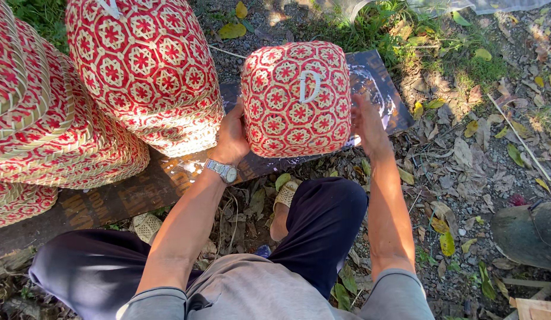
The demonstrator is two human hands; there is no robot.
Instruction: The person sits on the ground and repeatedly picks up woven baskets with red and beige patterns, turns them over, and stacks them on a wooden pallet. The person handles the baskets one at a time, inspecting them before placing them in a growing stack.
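A small woven basket [296,98], red with cream star patterns and a pale loop handle on top, is held between both my hands just above a dark board [370,77]. My left hand [231,139], with a metal wristwatch, presses its left side. My right hand [367,124] presses its right side. I am squatting, with my knees and sandalled feet below the basket.
A larger basket [145,65] of the same weave stands to the left, and stacked woven lids or baskets [44,124] fill the far left. The ground is gravel with dry leaves and some grass. A dark rounded object [527,234] lies at the right edge.
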